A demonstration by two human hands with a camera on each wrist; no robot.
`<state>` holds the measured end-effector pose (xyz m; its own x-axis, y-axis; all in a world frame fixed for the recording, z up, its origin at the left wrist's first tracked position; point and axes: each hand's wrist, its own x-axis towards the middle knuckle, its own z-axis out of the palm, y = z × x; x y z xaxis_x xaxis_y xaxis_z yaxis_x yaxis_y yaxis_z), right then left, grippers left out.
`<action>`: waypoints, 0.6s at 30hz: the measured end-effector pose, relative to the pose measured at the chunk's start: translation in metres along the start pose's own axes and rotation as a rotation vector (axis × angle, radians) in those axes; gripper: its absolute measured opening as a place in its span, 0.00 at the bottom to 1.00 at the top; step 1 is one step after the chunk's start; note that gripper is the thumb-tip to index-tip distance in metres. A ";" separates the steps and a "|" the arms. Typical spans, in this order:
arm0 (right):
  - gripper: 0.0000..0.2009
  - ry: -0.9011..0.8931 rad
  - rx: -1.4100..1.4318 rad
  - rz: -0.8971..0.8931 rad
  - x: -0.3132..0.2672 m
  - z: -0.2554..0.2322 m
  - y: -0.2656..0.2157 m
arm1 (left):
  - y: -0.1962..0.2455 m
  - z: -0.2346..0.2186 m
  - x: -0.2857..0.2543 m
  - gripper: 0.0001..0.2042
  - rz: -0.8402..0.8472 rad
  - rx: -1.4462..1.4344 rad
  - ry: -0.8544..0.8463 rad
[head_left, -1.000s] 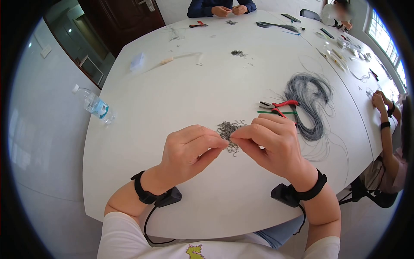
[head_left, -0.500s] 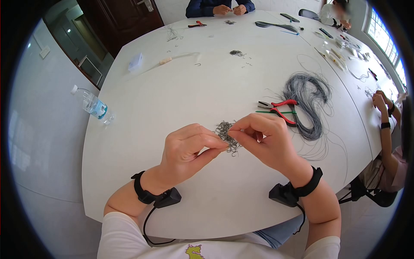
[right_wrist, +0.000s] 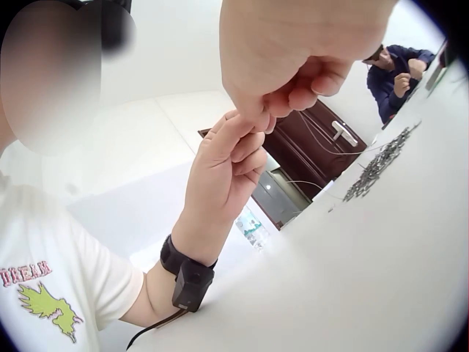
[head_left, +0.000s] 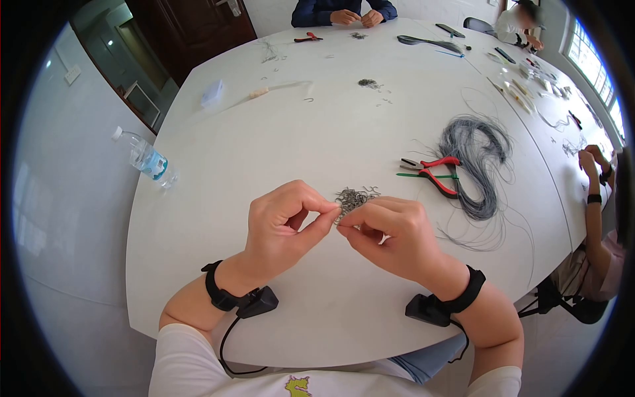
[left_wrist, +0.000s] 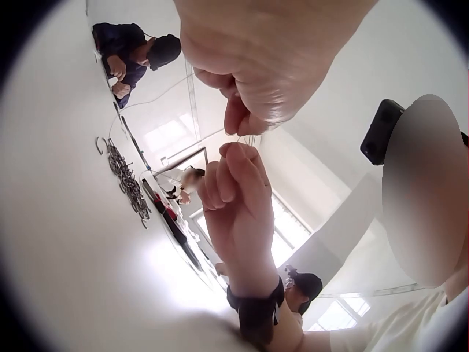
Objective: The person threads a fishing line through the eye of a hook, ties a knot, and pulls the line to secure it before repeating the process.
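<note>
My left hand (head_left: pixel 284 215) and right hand (head_left: pixel 393 231) meet fingertip to fingertip close in front of a pile of small grey fish hooks (head_left: pixel 355 198). Each hand pinches with thumb and forefinger. Fine thread-like line (left_wrist: pixel 249 139) shows between the two sets of fingertips in the left wrist view. In the right wrist view, thin strands trail away past the hands toward the hooks. Whether a hook is also pinched I cannot tell, as the fingertips cover that spot. Both wrists wear black straps with small cameras.
Red-handled pliers (head_left: pixel 442 161) lie open beside a loose bundle of grey line (head_left: pixel 479 188) on the right. A water bottle (head_left: pixel 152 163) stands at the left edge. Farther back are a clear plastic box (head_left: pixel 211 94) and another hook pile (head_left: pixel 368 83). Other people sit around the table.
My right hand has moved down and slightly left, its fingertips now below the left ones. The left hand has risen a little and shifted left. More of the hook pile's far side shows.
</note>
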<state>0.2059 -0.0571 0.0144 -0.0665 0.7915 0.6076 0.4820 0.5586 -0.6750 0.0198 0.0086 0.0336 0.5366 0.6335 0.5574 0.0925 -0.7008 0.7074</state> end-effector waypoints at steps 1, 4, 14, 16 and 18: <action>0.05 0.002 -0.065 -0.079 0.000 -0.001 -0.002 | -0.002 0.000 0.000 0.07 0.021 0.015 0.009; 0.07 -0.018 -0.195 -0.231 0.002 -0.007 -0.010 | 0.000 -0.004 0.003 0.07 0.092 0.155 -0.001; 0.08 0.052 -0.265 -0.278 0.013 -0.030 -0.010 | 0.003 -0.002 0.005 0.10 0.319 0.278 -0.094; 0.07 0.058 -0.188 -0.217 0.013 -0.027 -0.007 | 0.006 -0.003 0.005 0.08 0.284 0.289 -0.126; 0.06 0.064 -0.111 -0.158 0.011 -0.024 -0.003 | 0.006 -0.002 0.005 0.08 0.268 0.267 -0.129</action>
<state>0.2246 -0.0555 0.0328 -0.0947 0.6767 0.7302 0.5637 0.6410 -0.5209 0.0214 0.0077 0.0412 0.6709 0.3824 0.6353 0.1408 -0.9069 0.3972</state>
